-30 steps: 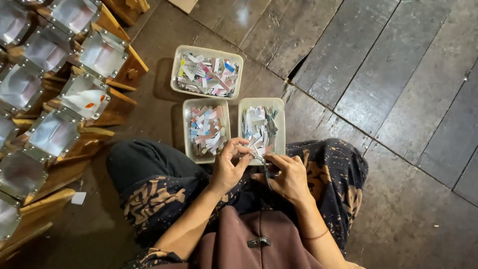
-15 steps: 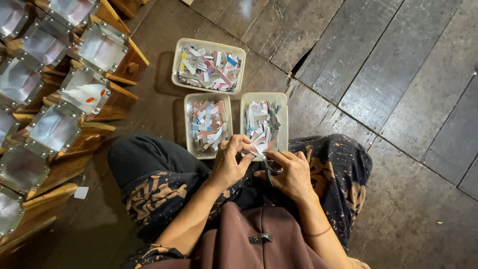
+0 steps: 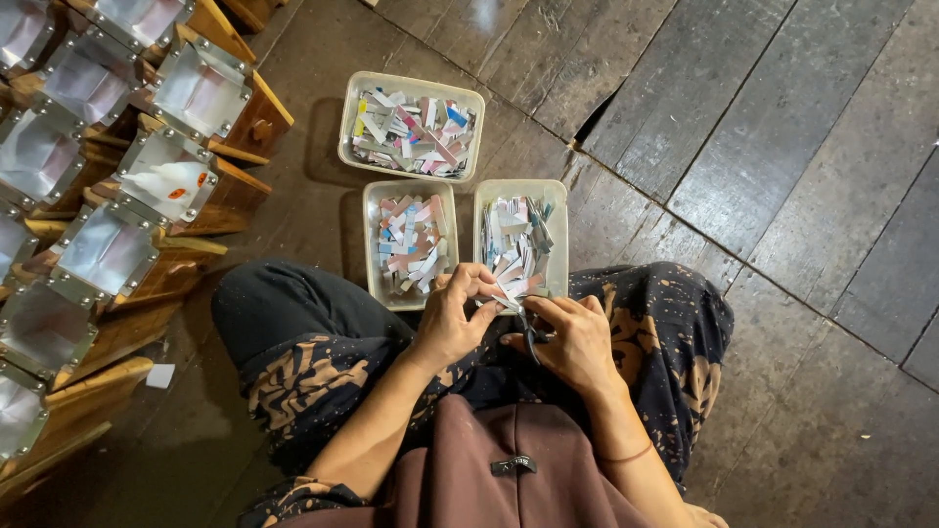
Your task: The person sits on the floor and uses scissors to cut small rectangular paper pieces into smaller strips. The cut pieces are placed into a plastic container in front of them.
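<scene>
Pinched between the thumb and fingertips of the left hand [image 3: 452,318] is a small pale paper strip [image 3: 502,296], held just below the near rim of the lower right tray [image 3: 560,235], a little below the middle of the frame. The right hand [image 3: 577,337] is closed around the dark handles of a pair of scissors [image 3: 529,334], whose blades point up toward the strip; whether the blades meet the paper cannot be told. Both hands sit close together over the person's lap, which is covered in dark cloth with an orange-brown splashed pattern.

The strip is short, narrow and whitish with a hint of pink at one edge, like the pieces in the tray above it.

Three shallow, cream-coloured plastic trays lie on the dark wooden plank floor [image 3: 782,147]. The lower right tray holds a loose heap of white, grey and pale pink strips, some with dark edges. Just beside it to the left, the lower left tray [image 3: 372,244] holds shorter pieces in pink, white and light blue. Above these two, near the top centre of the frame, the wider upper tray [image 3: 411,83] lies crosswise and holds longer strips in white, pink, yellow, blue and dark red.

Along the left edge of the frame runs a row of wooden frames [image 3: 235,108] fitted with shiny metal-edged square panels [image 3: 161,176]; one panel carries small orange-red marks. A small white scrap [image 3: 159,375] lies on the floor at lower left.
</scene>
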